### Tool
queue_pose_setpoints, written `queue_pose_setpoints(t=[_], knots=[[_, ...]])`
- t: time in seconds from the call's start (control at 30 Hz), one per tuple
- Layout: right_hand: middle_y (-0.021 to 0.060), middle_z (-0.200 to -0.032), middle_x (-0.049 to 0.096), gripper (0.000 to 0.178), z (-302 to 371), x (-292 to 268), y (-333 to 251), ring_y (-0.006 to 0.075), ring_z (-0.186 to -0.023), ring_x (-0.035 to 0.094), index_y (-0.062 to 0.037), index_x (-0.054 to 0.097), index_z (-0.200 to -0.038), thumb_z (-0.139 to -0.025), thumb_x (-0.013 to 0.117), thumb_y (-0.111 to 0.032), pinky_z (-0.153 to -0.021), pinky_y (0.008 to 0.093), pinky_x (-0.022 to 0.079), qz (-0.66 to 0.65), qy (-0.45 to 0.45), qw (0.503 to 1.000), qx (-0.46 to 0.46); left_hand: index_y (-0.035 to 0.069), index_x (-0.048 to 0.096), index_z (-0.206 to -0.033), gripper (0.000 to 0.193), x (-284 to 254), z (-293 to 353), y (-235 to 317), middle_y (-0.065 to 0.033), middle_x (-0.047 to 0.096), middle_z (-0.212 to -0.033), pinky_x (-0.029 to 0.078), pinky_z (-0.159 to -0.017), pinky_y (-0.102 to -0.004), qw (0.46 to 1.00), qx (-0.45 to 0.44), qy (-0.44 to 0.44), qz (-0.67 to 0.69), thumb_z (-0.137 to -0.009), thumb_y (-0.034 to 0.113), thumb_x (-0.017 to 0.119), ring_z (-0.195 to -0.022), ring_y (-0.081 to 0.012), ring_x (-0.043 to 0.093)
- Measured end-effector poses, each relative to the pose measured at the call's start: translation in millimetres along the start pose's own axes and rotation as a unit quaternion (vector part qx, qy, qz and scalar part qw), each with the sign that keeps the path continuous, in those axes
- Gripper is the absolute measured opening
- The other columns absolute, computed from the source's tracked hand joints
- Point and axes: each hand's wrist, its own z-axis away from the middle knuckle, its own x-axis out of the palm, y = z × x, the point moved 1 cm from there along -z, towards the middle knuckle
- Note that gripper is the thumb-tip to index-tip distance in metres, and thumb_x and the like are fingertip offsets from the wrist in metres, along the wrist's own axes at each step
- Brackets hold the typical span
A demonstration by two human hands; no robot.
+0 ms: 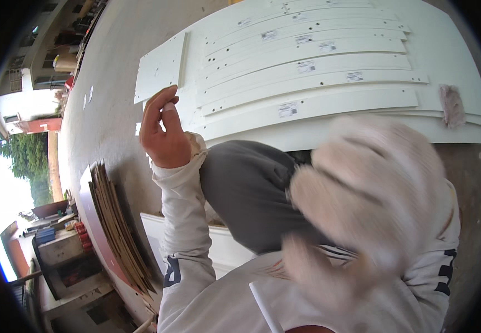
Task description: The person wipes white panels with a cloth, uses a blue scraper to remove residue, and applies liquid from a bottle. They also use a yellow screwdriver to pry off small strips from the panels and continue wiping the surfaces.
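My left hand [165,130] is bare and raised, its back toward me. The fingers point up close together with the thumb near them, and I cannot see anything between them. My right hand [373,194] wears a pale knit glove. It is very near the camera, blurred, with its fingers spread and nothing in it. Both arms are in white long sleeves. Between the arms is a rounded grey cloth shape [246,194], and the gloved hand overlaps its right side. Beyond the hands, several long white panels [307,83] with small labels lie side by side on the concrete floor.
A loose pale glove [452,105] lies on the right end of the panels. A separate white board [160,66] lies to their left. Thin brown boards [115,222] lean in a stack at the left, with crates and a workbench [63,250] beyond them. Another white board [224,250] lies below the grey cloth.
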Motion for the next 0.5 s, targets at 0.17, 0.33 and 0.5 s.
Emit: queue_pose_setpoints(t=[0.17, 0.33, 0.5], knots=[[0.0102, -0.093, 0.072, 0.032, 55.7, 82.7, 81.9, 0.0281, -0.095, 0.072, -0.0055, 0.064, -0.117, -0.087, 0.067, -0.018, -0.084, 0.0392, 0.056, -0.013, -0.239, 0.954, 0.18, -0.001, 0.075, -0.112, 0.026, 101.1, -83.8, -8.4, -0.0064, 0.075, -0.107, 0.05, -0.07, -0.0298, 0.986, -0.073, -0.132, 0.072, -0.097, 0.006, 0.056, -0.094, -0.0158, 0.069], [0.0258, -0.119, 0.068, 0.081, 20.4, 138.5, 77.2, 0.0388, -0.114, 0.068, -0.0008, 0.034, -0.157, -0.094, 0.071, -0.034, -0.097, 0.0448, 0.055, -0.165, -0.035, 0.872, 0.46, 0.0, 0.071, -0.123, 0.035, 200.5, -113.8, -46.1, -0.0082, 0.073, -0.12, 0.051, -0.079, -0.0348, 0.891, -0.341, -0.177, 0.24, -0.097, 0.018, 0.055, -0.1, -0.0214, 0.068], [0.0273, -0.125, 0.068, 0.095, 20.4, 157.1, 111.9, 0.0397, -0.117, 0.067, 0.0078, 0.034, -0.153, -0.083, 0.077, -0.04, -0.102, 0.0417, 0.051, -0.408, 0.07, 0.726, 0.549, -0.001, 0.074, -0.116, 0.032, 270.0, -116.2, -48.7, -0.0078, 0.074, -0.102, 0.052, -0.067, -0.0317, 0.94, -0.239, -0.147, 0.194, -0.094, 0.019, 0.062, -0.089, -0.017, 0.067]])
